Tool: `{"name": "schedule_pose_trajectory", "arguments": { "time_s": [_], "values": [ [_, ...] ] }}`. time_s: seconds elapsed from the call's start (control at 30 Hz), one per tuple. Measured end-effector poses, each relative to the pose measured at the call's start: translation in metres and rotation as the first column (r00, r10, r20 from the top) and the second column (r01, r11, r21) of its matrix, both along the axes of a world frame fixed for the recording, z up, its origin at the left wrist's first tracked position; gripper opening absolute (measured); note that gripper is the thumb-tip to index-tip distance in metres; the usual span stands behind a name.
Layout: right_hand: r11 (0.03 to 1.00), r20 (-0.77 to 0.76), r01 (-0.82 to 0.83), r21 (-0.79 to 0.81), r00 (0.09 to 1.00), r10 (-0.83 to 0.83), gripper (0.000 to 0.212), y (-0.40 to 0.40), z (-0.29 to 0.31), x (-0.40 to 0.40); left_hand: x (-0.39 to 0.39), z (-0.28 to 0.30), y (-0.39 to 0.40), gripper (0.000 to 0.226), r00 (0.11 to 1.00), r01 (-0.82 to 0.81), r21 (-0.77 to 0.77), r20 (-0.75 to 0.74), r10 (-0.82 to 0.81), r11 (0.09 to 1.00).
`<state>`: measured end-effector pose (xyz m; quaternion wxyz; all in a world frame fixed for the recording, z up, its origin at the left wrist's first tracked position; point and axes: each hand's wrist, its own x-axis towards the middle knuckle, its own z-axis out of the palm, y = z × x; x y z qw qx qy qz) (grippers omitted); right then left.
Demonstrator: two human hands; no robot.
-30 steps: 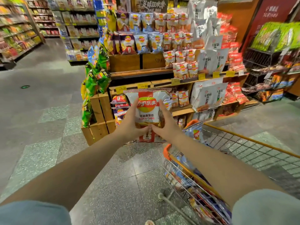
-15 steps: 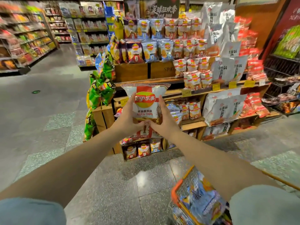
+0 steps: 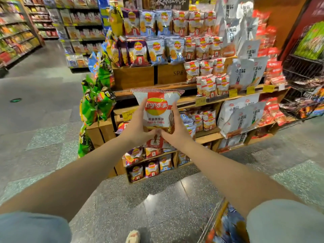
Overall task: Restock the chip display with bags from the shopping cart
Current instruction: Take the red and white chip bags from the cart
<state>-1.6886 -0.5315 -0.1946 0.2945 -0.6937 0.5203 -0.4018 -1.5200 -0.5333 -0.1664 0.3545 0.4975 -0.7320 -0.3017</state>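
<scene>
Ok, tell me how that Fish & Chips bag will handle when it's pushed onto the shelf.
The Fish & Chips bag looks puffed, so probably light and squashy. Its glossy film may slip, which fits the left hand and right hand both gripping it. Chips inside likely crush if forced.

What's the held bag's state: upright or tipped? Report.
Upright. The bag has its crimped top edge up and logo reading level, left hand and right hand gripping its sides.

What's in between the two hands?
A white chip bag marked Fish & Chips sits between the left hand and right hand. Both grip its sides, held upright before the display, as the head view shows.
</scene>
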Motion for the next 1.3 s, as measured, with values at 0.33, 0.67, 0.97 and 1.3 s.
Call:
{"name": "schedule_pose_trajectory", "arguments": {
  "time_s": [0.33, 0.67, 0.97, 1.3],
  "values": [
    [0.985, 0.033, 0.154, 0.075, 0.987, -0.157, 0.102, -0.131, -0.005, 0.021, 0.018, -0.002, -0.155, 0.104, 0.984, 0.177, 0.053, -0.011, -0.177, 0.983],
    [0.938, 0.004, 0.305, 0.166, 0.951, -0.310, 0.103, -0.208, -0.010, 0.015, 0.000, -0.020, -0.262, 0.102, 0.955, 0.295, 0.058, -0.003, -0.295, 0.954],
    [0.931, -0.073, 0.302, 0.202, 0.953, -0.294, 0.100, -0.281, -0.027, -0.063, -0.074, -0.046, -0.335, 0.101, 0.946, 0.321, 0.097, -0.088, -0.313, 0.942],
    [0.939, -0.035, 0.266, 0.218, 0.964, -0.265, 0.103, -0.407, -0.020, -0.200, -0.215, -0.039, -0.455, 0.102, 0.960, 0.277, 0.103, -0.052, -0.273, 0.955]
  ]
}}
